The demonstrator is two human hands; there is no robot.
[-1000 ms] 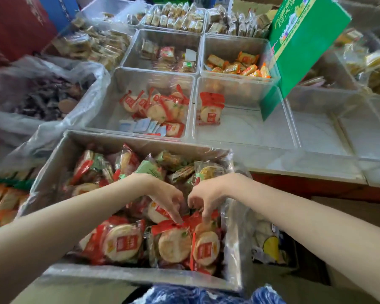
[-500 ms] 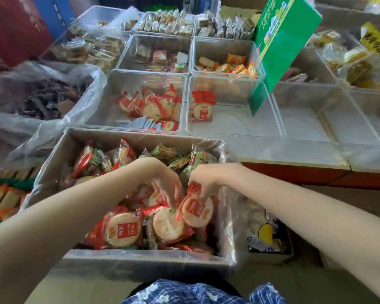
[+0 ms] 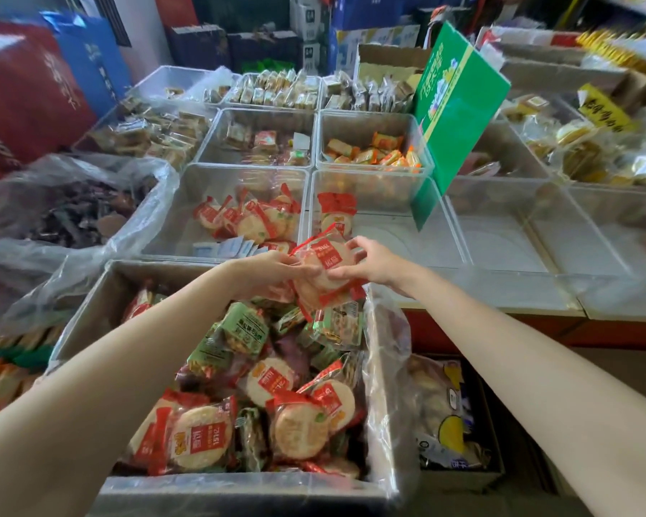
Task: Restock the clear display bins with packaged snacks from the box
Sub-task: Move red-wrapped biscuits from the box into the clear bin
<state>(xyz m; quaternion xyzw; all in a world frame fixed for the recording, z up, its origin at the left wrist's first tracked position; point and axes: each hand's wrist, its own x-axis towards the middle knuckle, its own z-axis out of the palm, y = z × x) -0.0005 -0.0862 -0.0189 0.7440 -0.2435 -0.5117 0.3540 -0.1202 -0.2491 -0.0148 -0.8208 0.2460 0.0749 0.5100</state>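
Restock barely started, I'd judge: the box (image 3: 90,322) is full of snack packs, the left bin (image 3: 172,214) has some, the right bin (image 3: 407,236) just one. My left hand (image 3: 273,268) and right hand (image 3: 373,261) both pinch a bunch of red cracker packs (image 3: 325,270), fingers curled, held above the box's far edge, near the bins.

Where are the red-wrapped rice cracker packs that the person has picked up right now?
In the head view, the cracker packs sit mid-frame, held between the left hand and right hand, above the box's far edge.
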